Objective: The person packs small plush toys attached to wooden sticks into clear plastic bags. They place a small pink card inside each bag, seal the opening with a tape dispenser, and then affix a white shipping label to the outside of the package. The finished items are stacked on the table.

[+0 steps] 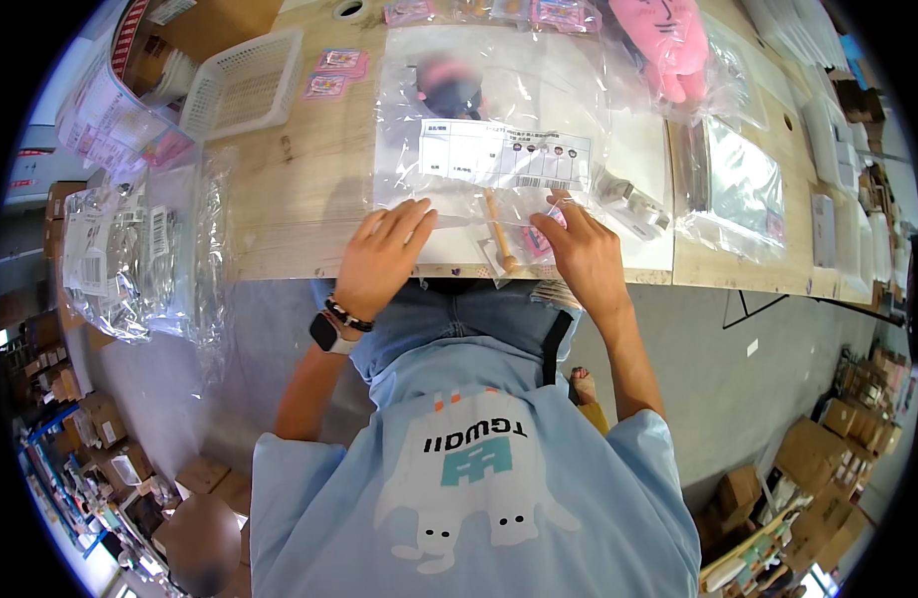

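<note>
From my seat I can't make out the dark and pink item (449,85) inside the clear bag (489,130); it is blurred. My right hand (584,254) hides part of the small pink packet (539,239), and my left hand (379,257) covers the bag's lower edge. The pink plush (668,40) is cut off at the top edge. The white label (504,154) is too small to tell.

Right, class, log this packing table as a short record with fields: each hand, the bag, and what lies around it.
left hand: flat on the lower edge of the clear plastic bag, watch and bracelet on the wrist
right hand: pressing the same edge
bag: clear, white label, dark item inside
wooden stick: between the hands
surface: wooden table
left of bag: white basket
right of bag: pink plush toy in plastic
</note>
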Available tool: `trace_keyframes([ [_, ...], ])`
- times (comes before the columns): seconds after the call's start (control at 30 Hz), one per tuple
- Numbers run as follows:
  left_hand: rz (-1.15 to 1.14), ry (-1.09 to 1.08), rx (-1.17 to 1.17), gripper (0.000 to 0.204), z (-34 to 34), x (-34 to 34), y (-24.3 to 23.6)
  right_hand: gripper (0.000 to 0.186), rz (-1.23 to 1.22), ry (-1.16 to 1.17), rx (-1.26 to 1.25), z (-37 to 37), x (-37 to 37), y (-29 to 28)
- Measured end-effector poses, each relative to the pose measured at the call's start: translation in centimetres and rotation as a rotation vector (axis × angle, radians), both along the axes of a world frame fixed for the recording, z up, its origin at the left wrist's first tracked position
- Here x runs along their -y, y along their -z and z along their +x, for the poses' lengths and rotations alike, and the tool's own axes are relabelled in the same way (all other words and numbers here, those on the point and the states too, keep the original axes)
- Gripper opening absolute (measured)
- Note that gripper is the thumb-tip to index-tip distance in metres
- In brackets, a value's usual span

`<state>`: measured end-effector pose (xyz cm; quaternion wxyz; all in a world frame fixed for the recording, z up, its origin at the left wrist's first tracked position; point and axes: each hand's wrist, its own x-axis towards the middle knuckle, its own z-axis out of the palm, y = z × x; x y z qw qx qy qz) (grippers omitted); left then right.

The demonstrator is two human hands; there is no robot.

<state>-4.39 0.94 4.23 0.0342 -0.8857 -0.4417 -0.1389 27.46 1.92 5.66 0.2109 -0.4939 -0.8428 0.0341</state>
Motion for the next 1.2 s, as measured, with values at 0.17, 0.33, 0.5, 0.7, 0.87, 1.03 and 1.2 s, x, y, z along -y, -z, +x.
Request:
trace_keyframes([
  [0.17,0.079,-0.063,0.067,0.029,3.5,-0.5,0.6,0.020,0.015,-0.011,-0.062,-0.2,-0.6,0.0],
  [0.33,0.088,-0.183,0.197,0.017,2.6,-2.0,0.4,0.019,-0.017,0.108,-0.044,0.5,-0.9,-0.2],
  [0.5,0.151,-0.199,0.215,0.017,1.4,-3.4,-1.2,0.030,0.069,0.110,0.006,1.3,-1.6,-0.4],
  [0.7,-0.001,0.000,0.328,0.013,-0.4,-4.8,-2.4,0.013,0.117,0.109,-0.014,2.2,-2.2,-0.3],
  [0.87,0.049,0.028,0.287,0.011,-1.5,-6.0,-2.2,0.014,0.165,0.130,-0.048,1.9,-2.6,0.1],
  [1.03,0.192,-0.015,0.161,0.014,-0.4,-6.3,-2.6,0.015,0.216,0.158,-0.066,1.8,-2.8,0.2],
  [1.2,0.248,0.016,0.235,0.025,-1.0,-6.1,-1.8,0.015,0.193,0.154,-0.063,2.7,-3.0,0.3],
])
